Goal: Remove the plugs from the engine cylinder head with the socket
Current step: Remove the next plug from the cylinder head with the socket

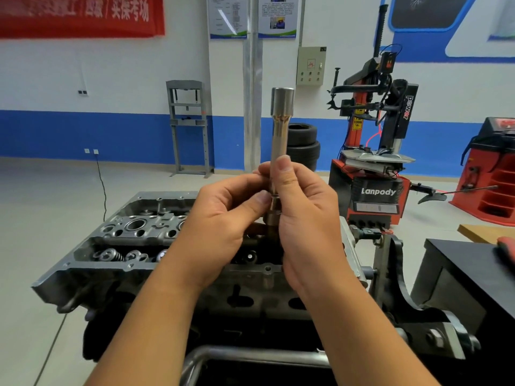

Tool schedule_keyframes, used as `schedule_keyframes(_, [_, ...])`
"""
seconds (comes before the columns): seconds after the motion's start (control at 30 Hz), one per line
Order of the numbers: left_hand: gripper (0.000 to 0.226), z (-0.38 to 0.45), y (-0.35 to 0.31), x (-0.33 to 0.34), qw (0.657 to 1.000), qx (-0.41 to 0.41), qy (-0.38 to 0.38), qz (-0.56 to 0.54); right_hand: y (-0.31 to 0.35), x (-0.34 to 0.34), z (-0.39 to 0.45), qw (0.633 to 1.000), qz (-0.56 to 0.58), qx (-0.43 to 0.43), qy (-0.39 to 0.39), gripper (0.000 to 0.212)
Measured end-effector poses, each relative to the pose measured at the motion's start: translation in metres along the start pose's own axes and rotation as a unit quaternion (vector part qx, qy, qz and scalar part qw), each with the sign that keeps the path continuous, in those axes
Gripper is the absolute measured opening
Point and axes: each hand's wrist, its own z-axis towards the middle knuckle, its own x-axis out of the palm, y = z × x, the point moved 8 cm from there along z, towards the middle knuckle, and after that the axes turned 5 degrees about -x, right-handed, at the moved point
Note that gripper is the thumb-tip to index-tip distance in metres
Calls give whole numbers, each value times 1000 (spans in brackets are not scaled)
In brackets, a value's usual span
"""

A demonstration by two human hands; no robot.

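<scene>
Both hands grip the socket (pixel 281 129) upright above the cylinder head (pixel 145 232): your left hand (pixel 223 218) pinches its lower joint, your right hand (pixel 303 215) wraps the shaft. Seat that joint fully, then lower it squarely into a plug well.

Both hands hold the socket (pixel 280 140) upright in open air above the cylinder head (pixel 133 235), well clear of it. The head's left half lies uncovered from above; hands and forearms hide its right half. A tyre machine (pixel 379 162) crowds the right side.
</scene>
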Motion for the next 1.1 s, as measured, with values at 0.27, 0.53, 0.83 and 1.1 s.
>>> schedule_keyframes(0.27, [30, -2, -5, 0, 997, 30, -34, 55, -1, -3, -2, 1000, -14, -2, -4, 24])
schedule_keyframes(0.53, [30, -1, 1, -4, 999, -4, -24, 32, -2, -1, 0, 1000, -16, -1, 0, 24])
schedule_keyframes(0.83, [27, -2, -3, -6, 994, 26, -72, 76, -5, -3, -2, 1000, -10, 11, -5, 21])
schedule_keyframes(1.1, [31, -1, 2, -4, 999, -12, -24, 37, -5, -3, -2, 1000, -15, 19, 2, 23])
